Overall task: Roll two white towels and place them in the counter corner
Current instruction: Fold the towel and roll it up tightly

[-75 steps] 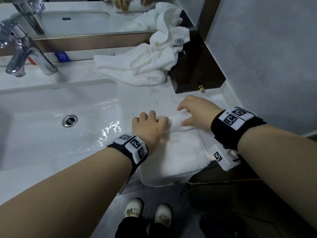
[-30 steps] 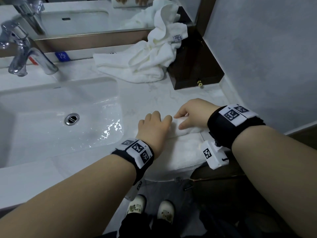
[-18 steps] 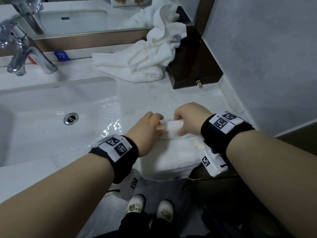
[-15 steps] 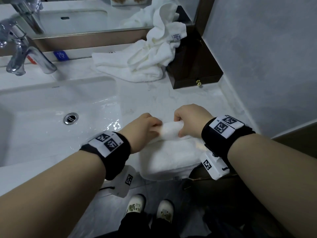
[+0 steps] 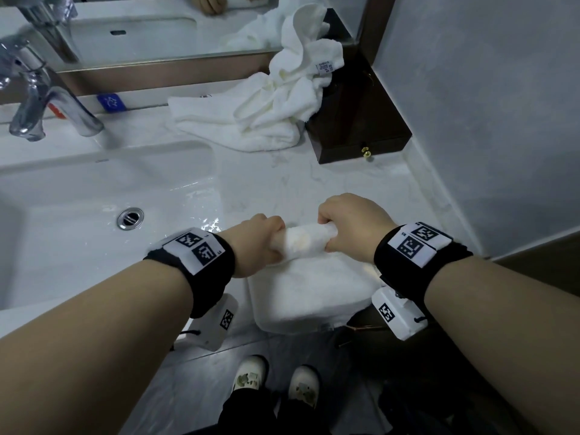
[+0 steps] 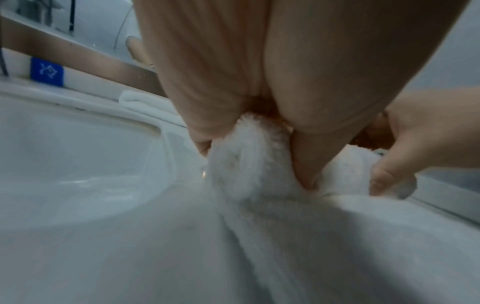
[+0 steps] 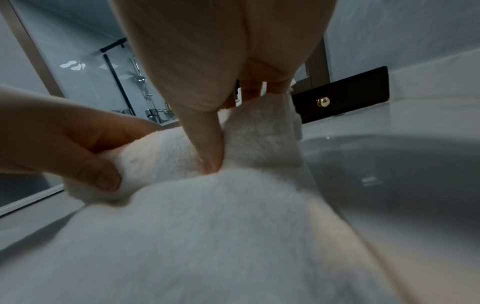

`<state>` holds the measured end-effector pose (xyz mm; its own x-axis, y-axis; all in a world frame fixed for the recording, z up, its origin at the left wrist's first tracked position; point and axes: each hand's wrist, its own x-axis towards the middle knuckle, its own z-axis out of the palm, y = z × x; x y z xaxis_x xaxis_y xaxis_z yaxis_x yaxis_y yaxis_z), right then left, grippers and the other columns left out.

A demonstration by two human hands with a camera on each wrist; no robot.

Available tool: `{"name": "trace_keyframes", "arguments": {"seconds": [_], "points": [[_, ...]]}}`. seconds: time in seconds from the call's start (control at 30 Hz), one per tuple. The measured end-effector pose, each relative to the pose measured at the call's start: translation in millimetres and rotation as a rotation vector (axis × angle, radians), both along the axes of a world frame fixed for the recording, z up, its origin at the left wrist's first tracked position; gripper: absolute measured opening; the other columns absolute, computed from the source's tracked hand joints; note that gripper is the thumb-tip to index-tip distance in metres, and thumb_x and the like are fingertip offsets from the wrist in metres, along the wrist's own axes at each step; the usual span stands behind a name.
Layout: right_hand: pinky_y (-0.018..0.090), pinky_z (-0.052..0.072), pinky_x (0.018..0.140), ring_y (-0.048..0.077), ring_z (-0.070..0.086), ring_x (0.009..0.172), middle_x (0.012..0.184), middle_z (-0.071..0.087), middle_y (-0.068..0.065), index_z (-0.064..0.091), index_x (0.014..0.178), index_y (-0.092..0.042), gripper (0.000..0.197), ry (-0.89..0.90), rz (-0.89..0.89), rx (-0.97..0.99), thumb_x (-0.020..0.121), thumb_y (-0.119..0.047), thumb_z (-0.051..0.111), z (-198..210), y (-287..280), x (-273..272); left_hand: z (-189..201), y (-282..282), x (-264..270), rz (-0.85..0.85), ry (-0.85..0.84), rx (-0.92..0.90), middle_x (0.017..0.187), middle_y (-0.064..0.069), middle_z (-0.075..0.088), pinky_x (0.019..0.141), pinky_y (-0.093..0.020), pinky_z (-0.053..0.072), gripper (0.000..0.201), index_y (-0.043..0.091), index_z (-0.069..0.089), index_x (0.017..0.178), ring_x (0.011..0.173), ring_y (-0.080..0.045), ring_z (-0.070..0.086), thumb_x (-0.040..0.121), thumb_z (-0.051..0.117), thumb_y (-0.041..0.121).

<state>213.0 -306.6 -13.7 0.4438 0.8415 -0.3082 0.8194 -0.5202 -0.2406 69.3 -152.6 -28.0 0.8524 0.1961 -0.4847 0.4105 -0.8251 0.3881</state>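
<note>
A folded white towel lies at the counter's front edge, its far end wound into a tight roll. My left hand grips the roll's left end and my right hand grips its right end, thumbs tucked under the roll. In the left wrist view the roll bulges between the curled fingers; in the right wrist view my thumb presses into the roll. A second white towel lies crumpled at the back against the mirror.
A white sink basin with a drain sits left of the towel, a chrome faucet behind it. A dark wooden drawer box with a brass knob fills the back right corner. A grey wall bounds the counter's right side.
Both hands have gone from pressing flat on the towel's far end to curling round it, and the roll has grown thicker and moved toward me over the folded towel.
</note>
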Motion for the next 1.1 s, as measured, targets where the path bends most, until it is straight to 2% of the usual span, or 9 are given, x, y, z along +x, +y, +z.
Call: {"name": "trace_keyframes", "arguments": {"seconds": [0.1,0.2,0.3,0.4,0.53,0.67,0.83,0.97,1.1], "points": [[0.032,0.044,0.073,0.015,0.047,0.090,0.086,0.048,-0.013,0.048,0.082,-0.029,0.027,0.009,0.006,0.069,0.075,-0.029,0.074,-4,5,0,-5,9,0,-0.026,-0.075,0.107,0.120,-0.007,0.046,0.091,-0.041,0.044,0.043,0.020,0.044,0.127,0.107,-0.031,0.049,0.089,0.063,0.031],[0.031,0.037,0.069,0.019,0.048,0.088,0.088,0.048,-0.007,0.051,0.085,-0.021,0.025,0.057,0.009,0.119,0.076,-0.024,0.074,-7,15,2,-10,19,4,-0.055,-0.129,0.244,0.124,-0.008,0.044,0.088,-0.040,0.040,0.050,0.019,0.041,0.132,0.112,-0.032,0.046,0.089,0.064,0.028],[0.031,0.034,0.069,0.021,0.046,0.087,0.090,0.048,-0.002,0.052,0.091,-0.014,0.023,0.078,0.027,0.154,0.079,-0.018,0.072,-9,25,5,-14,28,8,-0.064,-0.164,0.344,0.123,-0.008,0.042,0.084,-0.038,0.036,0.050,0.019,0.039,0.132,0.110,-0.031,0.043,0.088,0.063,0.024],[0.036,0.041,0.078,0.023,0.046,0.093,0.097,0.052,0.004,0.052,0.098,-0.011,0.022,0.057,0.050,0.153,0.083,-0.015,0.068,-9,33,8,-18,37,11,-0.058,-0.206,0.389,0.121,-0.007,0.040,0.083,-0.036,0.034,0.051,0.019,0.040,0.132,0.107,-0.029,0.041,0.086,0.063,0.019],[0.037,0.043,0.088,0.024,0.047,0.102,0.108,0.054,0.003,0.048,0.107,-0.016,0.027,0.091,0.030,0.112,0.085,-0.010,0.063,-7,40,17,-21,44,15,-0.082,-0.247,0.449,0.121,-0.006,0.038,0.083,-0.034,0.033,0.054,0.017,0.041,0.130,0.104,-0.027,0.041,0.081,0.062,0.010],[0.042,0.049,0.084,0.026,0.053,0.095,0.110,0.057,0.006,0.047,0.105,-0.018,0.029,0.114,-0.006,0.079,0.083,-0.007,0.063,-3,47,25,-22,49,19,-0.115,-0.247,0.473,0.132,-0.005,0.034,0.089,-0.034,0.032,0.057,0.017,0.037,0.132,0.111,-0.026,0.041,0.080,0.058,0.006],[0.044,0.051,0.076,0.027,0.055,0.086,0.096,0.056,0.004,0.044,0.095,-0.017,0.026,0.093,-0.005,0.102,0.081,0.001,0.055,-3,56,27,-20,59,28,-0.174,-0.227,0.499,0.130,-0.004,0.040,0.095,-0.033,0.032,0.052,0.016,0.035,0.135,0.114,-0.025,0.041,0.086,0.052,0.008],[0.045,0.049,0.080,0.029,0.053,0.091,0.101,0.056,0.006,0.046,0.102,-0.013,0.028,0.048,0.001,0.109,0.081,0.004,0.053,-5,61,27,-17,67,37,-0.201,-0.227,0.492,0.137,-0.006,0.038,0.103,-0.033,0.032,0.052,0.014,0.034,0.137,0.122,-0.026,0.039,0.087,0.048,0.008],[0.042,0.045,0.085,0.029,0.052,0.096,0.103,0.058,0.008,0.051,0.105,-0.008,0.028,-0.008,0.018,0.134,0.081,0.006,0.054,-8,61,25,-20,66,32,-0.202,-0.215,0.459,0.156,-0.008,0.021,0.118,-0.035,0.019,0.067,0.017,0.020,0.148,0.143,-0.028,0.024,0.087,0.046,0.009]]}}
